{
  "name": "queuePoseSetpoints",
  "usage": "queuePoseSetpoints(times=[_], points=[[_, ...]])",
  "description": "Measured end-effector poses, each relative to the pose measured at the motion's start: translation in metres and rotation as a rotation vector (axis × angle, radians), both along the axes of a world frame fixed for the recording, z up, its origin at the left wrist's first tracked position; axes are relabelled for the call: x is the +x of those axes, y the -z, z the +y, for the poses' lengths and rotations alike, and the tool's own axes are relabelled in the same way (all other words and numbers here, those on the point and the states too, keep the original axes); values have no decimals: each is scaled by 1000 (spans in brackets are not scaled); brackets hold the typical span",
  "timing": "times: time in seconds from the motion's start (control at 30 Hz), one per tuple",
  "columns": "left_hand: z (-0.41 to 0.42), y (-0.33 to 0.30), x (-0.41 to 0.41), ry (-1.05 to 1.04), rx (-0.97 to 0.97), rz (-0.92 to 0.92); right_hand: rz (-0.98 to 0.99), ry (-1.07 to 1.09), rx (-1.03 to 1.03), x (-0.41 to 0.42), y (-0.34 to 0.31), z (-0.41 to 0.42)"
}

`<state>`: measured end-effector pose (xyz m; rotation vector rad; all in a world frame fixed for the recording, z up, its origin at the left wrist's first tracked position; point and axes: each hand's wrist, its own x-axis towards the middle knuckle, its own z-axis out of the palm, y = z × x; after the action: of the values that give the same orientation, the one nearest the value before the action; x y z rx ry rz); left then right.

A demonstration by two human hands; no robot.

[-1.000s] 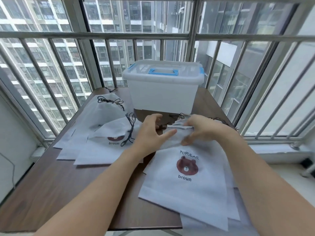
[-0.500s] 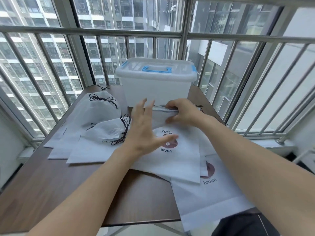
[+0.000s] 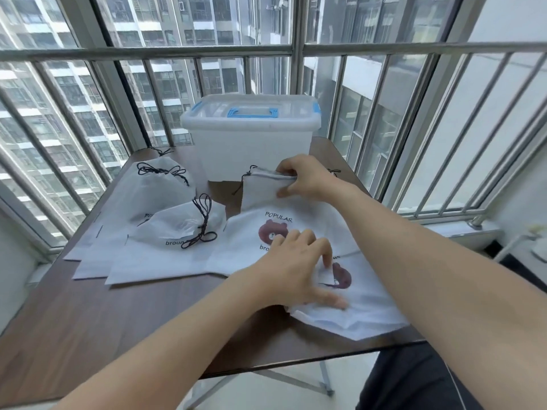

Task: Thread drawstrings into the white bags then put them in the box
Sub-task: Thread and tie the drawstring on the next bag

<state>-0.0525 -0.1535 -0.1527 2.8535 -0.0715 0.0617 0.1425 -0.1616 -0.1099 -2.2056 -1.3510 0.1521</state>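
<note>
Your right hand (image 3: 307, 179) grips the folded top hem of the flat white non-woven bag with the brown bear print and "POPULAR" lettering (image 3: 257, 229), fingers curled round the hem, holding that edge lifted just in front of the translucent white plastic storage box with blue handle and latches (image 3: 251, 143). A thin black drawstring cord (image 3: 244, 180) hangs from the hem's left end.

Your left hand (image 3: 296, 270) rests lower on that bag, fingers bent, thumb and fingertips pinching a small fold of white fabric over the second bear-print white bag (image 3: 355, 297) lying underneath at the near right edge of the dark wood-grain table (image 3: 88, 335).

Box lid is on; box stands at the table's far edge.

Left of your hands: two cinched white bags tied with black cord, far one (image 3: 159, 187), near one (image 3: 183, 226), lying on a stack of flat white bags (image 3: 97, 261).
</note>
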Motion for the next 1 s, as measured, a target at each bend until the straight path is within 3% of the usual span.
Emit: queuePoseSetpoints(times=[0.13,0.27,0.37,0.47,0.6,0.7,0.8,0.87,0.93,1.0], points=[[4,-2,10,-2,50,25,7,10,35,6,-12,-6],[21,-12,16,-42,84,19,-159,44,14,19,-17,-15],[7,-26,2,44,-35,-117,-286,-26,-18,21,-3,-18],[-17,-36,-17,154,-91,-229,-424,33,-70,17,15,-20],[-23,-24,-27,310,-71,-105,-553,39,120,11,28,-23],[-18,-20,-29,304,-22,-133,-311,40,161,7,14,-26],[-8,-16,-27,292,88,-232,163,56,241,4,-12,-29],[0,-10,-25,268,164,-283,381,58,287,5,-31,-33],[6,-9,-26,250,61,-265,573,31,301,10,-46,-40],[11,-11,-30,237,-196,-198,833,-34,339,13,-57,-51]])
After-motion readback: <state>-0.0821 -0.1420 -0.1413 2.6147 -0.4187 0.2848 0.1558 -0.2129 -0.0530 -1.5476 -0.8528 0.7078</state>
